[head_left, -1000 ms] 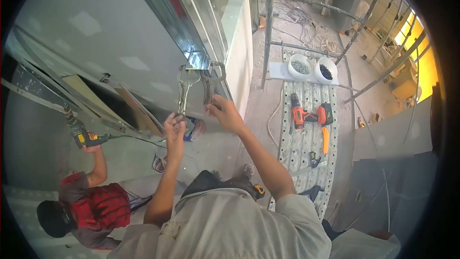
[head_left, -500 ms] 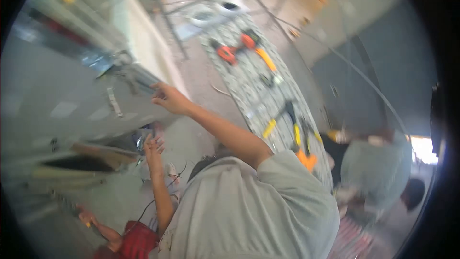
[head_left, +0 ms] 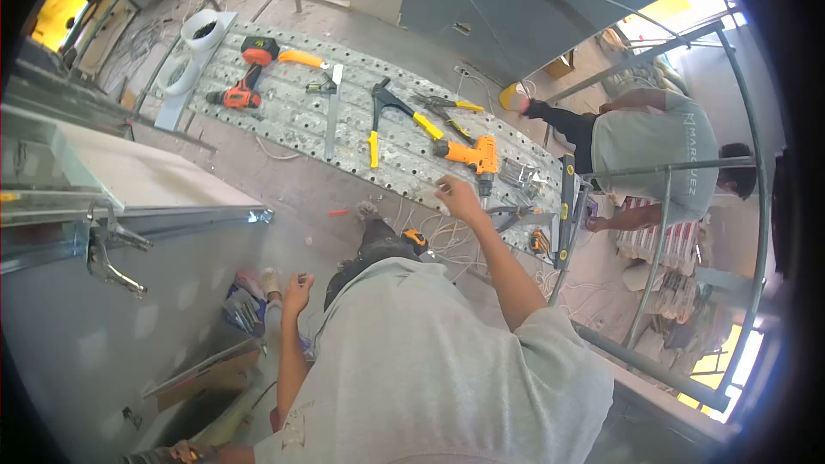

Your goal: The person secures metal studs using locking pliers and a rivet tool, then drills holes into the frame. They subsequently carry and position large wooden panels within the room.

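Both hands have come off the two locking clamps [head_left: 110, 249], which now hang by themselves at 9 o'clock, their curved steel jaws shut on the edge of a shiny folded metal track [head_left: 172, 219]. Since then the view has swung round to the long perforated steel plank [head_left: 284, 125].

Head view: the right hand [head_left: 458, 198] is open with fingers spread and grips nothing. It hovers just beside the orange drill [head_left: 468, 155], which lies on its side on the plank a little right of centre, at 12 o'clock from the hand. The left hand [head_left: 296, 292] is loosely curled, empty, held near the grey shirt at 7 o'clock from centre.

Along the plank toward 11 o'clock lie black pliers with yellow handles [head_left: 384, 116], a flat metal rule [head_left: 332, 112] and a red drill [head_left: 241, 90]. At the plank's far end stand two round white buckets [head_left: 191, 34]; the farther one holds something dark and fine, while the nearer one's contents cannot be made out.

At 3 o'clock a person in a grey shirt [head_left: 653, 146] crouches behind scaffold tubes.
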`<state>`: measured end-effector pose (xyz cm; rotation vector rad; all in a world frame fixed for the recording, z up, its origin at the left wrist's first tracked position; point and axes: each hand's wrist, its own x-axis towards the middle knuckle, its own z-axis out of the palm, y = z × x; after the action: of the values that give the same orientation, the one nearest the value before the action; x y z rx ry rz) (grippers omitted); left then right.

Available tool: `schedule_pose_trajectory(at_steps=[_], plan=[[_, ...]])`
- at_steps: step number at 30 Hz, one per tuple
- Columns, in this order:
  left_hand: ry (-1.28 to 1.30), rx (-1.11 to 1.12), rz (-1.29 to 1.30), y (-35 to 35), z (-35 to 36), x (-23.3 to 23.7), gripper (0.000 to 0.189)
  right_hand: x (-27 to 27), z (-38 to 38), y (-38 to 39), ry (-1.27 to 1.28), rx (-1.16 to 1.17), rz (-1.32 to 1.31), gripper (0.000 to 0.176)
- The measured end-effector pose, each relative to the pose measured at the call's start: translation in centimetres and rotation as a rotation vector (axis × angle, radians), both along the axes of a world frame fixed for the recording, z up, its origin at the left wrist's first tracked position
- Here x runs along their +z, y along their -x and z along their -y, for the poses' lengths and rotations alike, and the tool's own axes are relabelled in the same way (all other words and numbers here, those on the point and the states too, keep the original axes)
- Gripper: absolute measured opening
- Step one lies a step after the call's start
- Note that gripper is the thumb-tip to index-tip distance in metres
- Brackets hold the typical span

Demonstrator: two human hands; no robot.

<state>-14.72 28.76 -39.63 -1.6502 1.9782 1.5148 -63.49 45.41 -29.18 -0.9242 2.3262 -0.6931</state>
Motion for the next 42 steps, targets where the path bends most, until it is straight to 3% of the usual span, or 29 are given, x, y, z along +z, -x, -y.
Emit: schedule_pose_trajectory(at_steps=[4, 6, 8, 10, 11, 13, 14, 16, 19, 24, 27, 28, 30, 33, 41, 42], plan=[[0.062, -0.111, -0.046, 3.3, 2.2, 1.5, 0.057, 0.7, 0.2, 3.5, 0.082, -0.070, -0.153, 0.035], [-0.065, -0.133, -0.176, 4.9, 4.8, 0.7, 0.057, 1.2, 4.4, 4.2, 0.078, -0.037, -0.142, 0.041], [-0.081, -0.253, -0.202, 8.5, 9.8, 3.4, 0.056, 0.9, 8.9, 4.3, 0.044, -0.002, -0.111, 0.046], [0.187, -0.312, -0.160, 11.6, 16.8, 2.5, 0.056, -0.7, 12.8, 3.9, 0.147, -0.011, -0.267, 0.068], [0.280, -0.218, -0.164, 13.9, 20.1, 4.6, 0.052, -1.1, 14.8, 3.5, 0.169, 0.012, -0.259, 0.068], [0.494, -0.043, -0.242, 18.9, 26.2, 9.7, 0.044, -1.6, 19.3, 2.3, 0.082, -0.082, -0.334, 0.095], [0.615, 0.030, -0.318, 20.7, 29.5, 11.4, 0.039, -0.8, 21.2, 2.4, -0.119, -0.105, -0.218, 0.119], [0.789, 0.119, -0.328, 22.8, 36.1, 13.0, 0.035, -1.2, 23.4, 2.7, -0.203, -0.111, -0.178, 0.123], [1.013, 0.244, -0.274, 23.1, 47.8, 11.5, 0.025, -1.7, 24.9, 3.2, -0.418, -0.109, -0.165, 0.133], [1.218, 0.184, -0.052, 20.2, 64.2, 9.1, 0.018, -3.1, 24.9, 3.9, -0.329, -0.121, -0.224, 0.129], [1.089, 0.184, 0.127, 20.6, 69.8, 7.9, 0.021, -3.0, 26.1, 4.3, -0.385, -0.149, -0.255, 0.125], [1.078, 0.184, 0.132, 21.0, 70.5, 7.5, 0.021, -3.2, 26.3, 4.2, -0.380, -0.162, -0.275, 0.122], [0.866, 0.122, 0.425, 21.1, 71.7, 6.2, 0.022, -2.8, 26.7, 4.6, -0.395, -0.160, -0.264, 0.120], [0.929, 0.233, 0.404, 20.9, 71.9, 3.8, 0.020, -3.6, 26.4, 5.7, -0.354, -0.160, -0.228, 0.113], [0.957, 0.254, 0.361, 21.3, 71.5, 4.5, 0.016, -0.8, 26.5, 6.0, -0.160, -0.190, -0.089, 0.097], [0.972, 0.200, 0.401, 21.2, 71.8, 4.2, 0.015, -0.8, 25.9, 6.1, -0.011, -0.216, -0.012, 0.096]])
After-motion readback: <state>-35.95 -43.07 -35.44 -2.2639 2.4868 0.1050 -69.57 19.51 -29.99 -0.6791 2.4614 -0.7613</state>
